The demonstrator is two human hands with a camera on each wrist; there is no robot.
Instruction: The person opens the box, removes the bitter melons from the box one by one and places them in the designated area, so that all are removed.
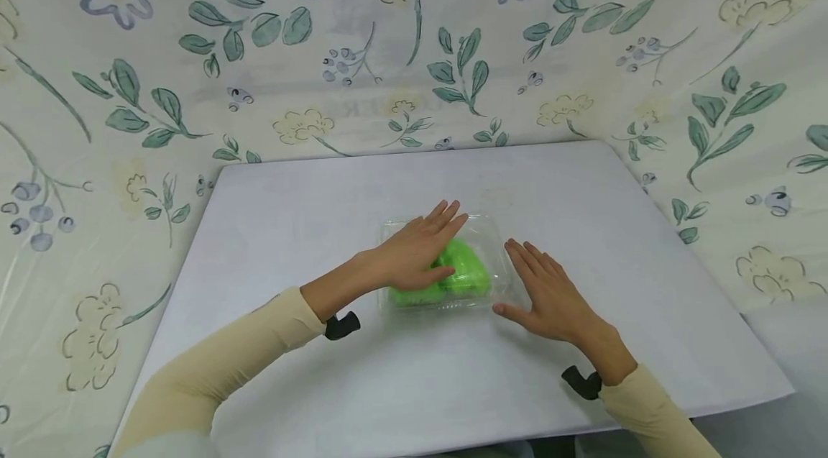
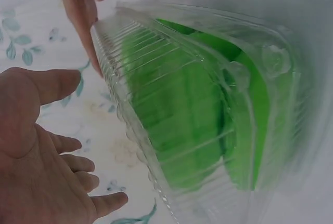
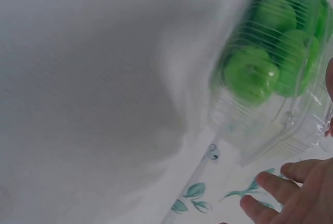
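A clear plastic clamshell box [image 1: 484,228] stands closed near the middle of the table. Inside it lie several rounded, glossy green fruits or vegetables [image 3: 252,76], seen through the ribbed plastic. My left hand [image 1: 417,249] is over the box with its fingers straight, hiding part of the lid. In the left wrist view, that hand [image 2: 49,161] is apart from the ribbed lid, holding nothing. Just beyond the right side of the box, my right hand [image 1: 550,296] has its fingers extended and the thumb spread, its fingertips near the rim.
The box sits on a white table [image 1: 310,213] whose far edge meets a hanging sheet [image 1: 362,106] printed with flowers and leaves. Each wrist carries a black strap mount, such as the left mount [image 1: 342,326].
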